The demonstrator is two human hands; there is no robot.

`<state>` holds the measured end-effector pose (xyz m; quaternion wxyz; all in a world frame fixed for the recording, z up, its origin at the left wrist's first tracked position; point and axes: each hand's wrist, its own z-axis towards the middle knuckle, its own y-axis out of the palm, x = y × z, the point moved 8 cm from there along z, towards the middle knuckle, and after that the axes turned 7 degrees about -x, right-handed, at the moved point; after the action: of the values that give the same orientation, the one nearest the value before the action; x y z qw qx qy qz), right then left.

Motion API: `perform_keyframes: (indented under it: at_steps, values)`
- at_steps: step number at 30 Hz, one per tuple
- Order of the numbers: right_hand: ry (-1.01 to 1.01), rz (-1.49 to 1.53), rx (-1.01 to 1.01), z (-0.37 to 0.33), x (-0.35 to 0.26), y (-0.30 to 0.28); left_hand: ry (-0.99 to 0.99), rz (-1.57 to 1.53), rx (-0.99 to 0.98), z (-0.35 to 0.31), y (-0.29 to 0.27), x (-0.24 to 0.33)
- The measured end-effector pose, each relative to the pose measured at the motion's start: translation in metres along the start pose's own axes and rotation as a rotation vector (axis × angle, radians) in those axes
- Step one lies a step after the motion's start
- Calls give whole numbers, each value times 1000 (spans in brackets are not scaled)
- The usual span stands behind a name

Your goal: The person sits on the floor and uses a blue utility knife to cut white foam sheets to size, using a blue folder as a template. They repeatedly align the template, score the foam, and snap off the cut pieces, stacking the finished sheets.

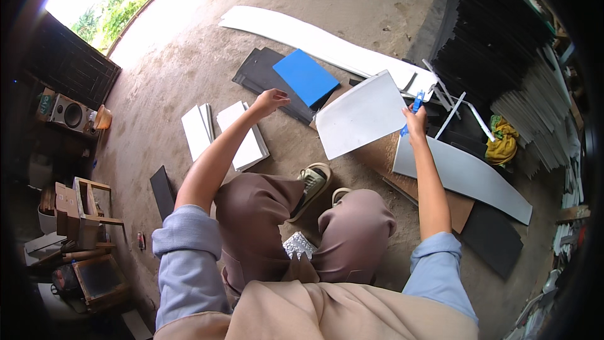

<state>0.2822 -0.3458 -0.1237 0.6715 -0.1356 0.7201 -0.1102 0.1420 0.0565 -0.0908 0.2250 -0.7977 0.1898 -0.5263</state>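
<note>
Closest to me are two bent knees (pixel 258 214) and a shoe (pixel 314 181). Past them, on the left, are white piles (pixel 244 141). On the right, a curved white board (pixel 469 179) lies partly over a brown board (pixel 462 209). A blue board (pixel 306 77) lies on black boards (pixel 257 70), near the left hand (pixel 272 100). That hand is up in the air, fingers a bit bent, with nothing in it that I can see. The right hand (pixel 415 121) grips a blue cutter (pixel 418 101). Between the hands is a white sheet (pixel 362 118), thin and smooth. Its edge is by the right hand; I can't tell if the fingers hold it too. The floor (pixel 170 79) is grey-brown. Farther off lie a long white strip (pixel 314 39) and dark stacks (pixel 491 25). Green plants (pixel 113 12) show outside.
</note>
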Motion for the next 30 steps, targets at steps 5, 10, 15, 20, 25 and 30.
perform_keyframes:
  at_steps: [5, 10, 15, 20, 25, 30]
  values:
    - [250, 326, 1, 8, 83, 33, -269, -498, -42, 30, 56, -83]
    - [377, 436, -6, 9, 131, 39, -281, -817, 48, 83, 104, -104]
    - [482, 496, -30, -1, 166, 39, -374, -988, 142, 127, 121, -144]
    - [543, 449, 4, -12, 165, 41, -521, -865, 212, 144, 114, -154]
    - [536, 495, 2, -17, 158, 54, -354, -1024, 243, 161, 102, -118]
    - [433, 414, -2, -17, 149, 72, 84, -1040, 410, 133, 62, -91]
